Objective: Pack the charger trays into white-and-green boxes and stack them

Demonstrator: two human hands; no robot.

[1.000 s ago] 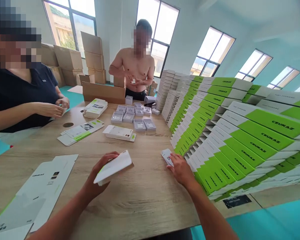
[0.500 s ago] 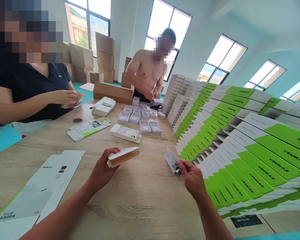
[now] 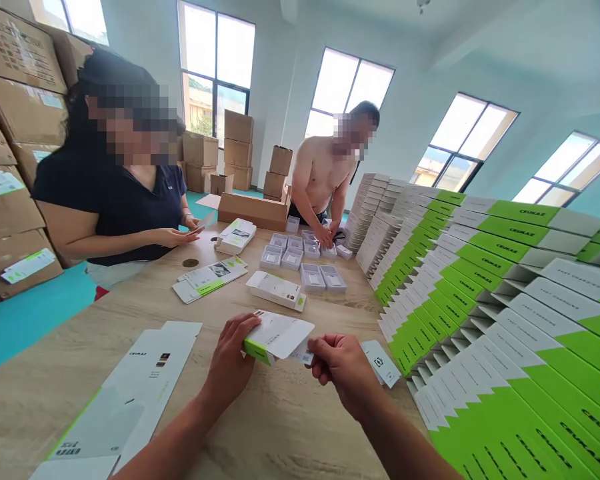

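Note:
My left hand [image 3: 234, 353] is closed around a small white-and-green box [image 3: 276, 333], held tilted above the table with its open end and white flap to the right. At that end my right hand [image 3: 344, 367] pinches a small printed leaflet [image 3: 304, 355], which has a dark code on it. Part of the leaflet is hidden under the flap, and I cannot tell how far it reaches inside. To the right of my right hand lies another white leaflet [image 3: 381, 363] with a black emblem. A flattened white-and-grey carton [image 3: 125, 387] rests beside my left forearm.
Tall stacks of white-and-green boxes [image 3: 480, 293] line the right side. Clear plastic trays [image 3: 313, 277], a flat box [image 3: 276, 288], folded cartons [image 3: 210, 279] and a stack of printed cartons [image 3: 236, 237] lie ahead. Two people [image 3: 115, 193] work across the table, one handling papers.
My right hand has moved left with the leaflet to the box's open end. My left hand has turned the box. The view has shifted, showing more on the left.

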